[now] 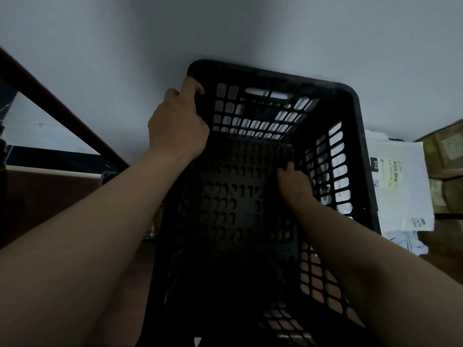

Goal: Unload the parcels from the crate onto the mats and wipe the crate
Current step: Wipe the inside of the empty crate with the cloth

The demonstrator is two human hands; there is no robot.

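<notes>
The black perforated crate (355, 126) fills the middle of the view, and nothing shows inside it. My left hand (178, 121) grips the rim at its far left corner. My right hand (293, 181) reaches deep inside, down near the floor by the right wall, with its fingers curled. In the dim light I cannot make out whether it holds anything. A white parcel (400, 186) with a printed label lies just outside the crate's right wall.
Brown cardboard boxes (446, 166) are stacked at the far right behind the white parcel. A pale wall stands right behind the crate. A dark slanted rail (62, 113) and a white bar (50, 172) are on the left.
</notes>
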